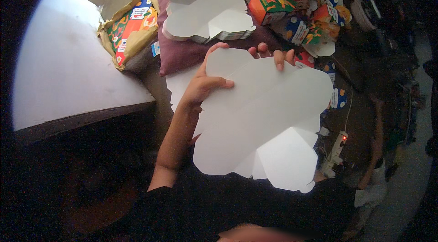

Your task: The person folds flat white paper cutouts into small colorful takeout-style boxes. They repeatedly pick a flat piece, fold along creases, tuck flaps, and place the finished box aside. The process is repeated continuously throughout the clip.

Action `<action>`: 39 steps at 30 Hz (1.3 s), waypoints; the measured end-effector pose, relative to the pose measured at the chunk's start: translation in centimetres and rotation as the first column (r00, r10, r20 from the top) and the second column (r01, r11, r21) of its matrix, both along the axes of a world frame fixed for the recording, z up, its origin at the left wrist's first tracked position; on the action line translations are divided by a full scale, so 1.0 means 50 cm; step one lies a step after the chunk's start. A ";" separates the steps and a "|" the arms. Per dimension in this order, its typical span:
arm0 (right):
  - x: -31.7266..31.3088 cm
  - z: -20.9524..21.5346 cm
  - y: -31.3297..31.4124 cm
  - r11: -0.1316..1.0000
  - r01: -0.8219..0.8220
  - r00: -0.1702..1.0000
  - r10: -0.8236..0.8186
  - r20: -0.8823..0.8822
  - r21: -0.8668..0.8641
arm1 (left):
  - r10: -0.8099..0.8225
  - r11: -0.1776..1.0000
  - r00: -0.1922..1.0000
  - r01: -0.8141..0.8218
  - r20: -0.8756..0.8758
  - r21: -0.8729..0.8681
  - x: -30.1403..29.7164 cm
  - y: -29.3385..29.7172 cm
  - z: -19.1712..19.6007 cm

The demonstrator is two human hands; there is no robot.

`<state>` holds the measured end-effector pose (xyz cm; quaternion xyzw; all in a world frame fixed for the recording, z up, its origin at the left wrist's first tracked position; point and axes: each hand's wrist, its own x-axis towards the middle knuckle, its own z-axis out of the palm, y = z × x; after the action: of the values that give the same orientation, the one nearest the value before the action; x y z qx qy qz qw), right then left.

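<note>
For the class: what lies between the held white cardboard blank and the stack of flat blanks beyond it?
In the head view, only the maroon cushion lies between the held blank and the stack.

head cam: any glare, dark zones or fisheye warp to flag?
Head view: the flat white carton blank held by the left hand and the right hand is blown out on its lower flap; lower left is nearly black; the white table has bowed edges; the rim vignettes.
</note>
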<state>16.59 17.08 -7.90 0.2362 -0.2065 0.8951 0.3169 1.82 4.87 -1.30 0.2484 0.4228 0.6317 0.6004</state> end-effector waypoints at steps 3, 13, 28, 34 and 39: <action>0.009 0.003 -0.016 0.996 0.035 0.997 -0.028 0.076 -0.084 | -0.005 0.999 1.000 0.005 0.017 -0.046 -0.002 -0.003 0.000; 0.029 0.038 -0.006 0.956 0.238 0.830 -0.292 0.475 0.172 | -0.113 0.962 0.978 0.064 -0.173 -0.264 0.002 -0.031 0.109; 0.083 0.069 -0.010 0.988 -0.146 0.926 0.156 0.344 -0.053 | -0.222 0.939 0.941 0.136 -0.256 -0.316 0.026 -0.060 0.128; 0.097 0.087 -0.006 0.980 -0.008 0.726 -0.131 0.675 0.199 | -0.144 0.958 0.693 0.275 -0.706 0.074 0.047 -0.063 0.127; 0.113 0.109 -0.024 0.975 -0.012 0.640 -0.163 0.751 0.222 | -0.259 0.922 0.672 0.385 -0.694 0.029 0.055 -0.059 0.146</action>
<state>22.23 15.89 -2.44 -0.1412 -0.4223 0.8701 0.2112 4.57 1.94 6.01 0.5831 0.5048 0.4150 0.4826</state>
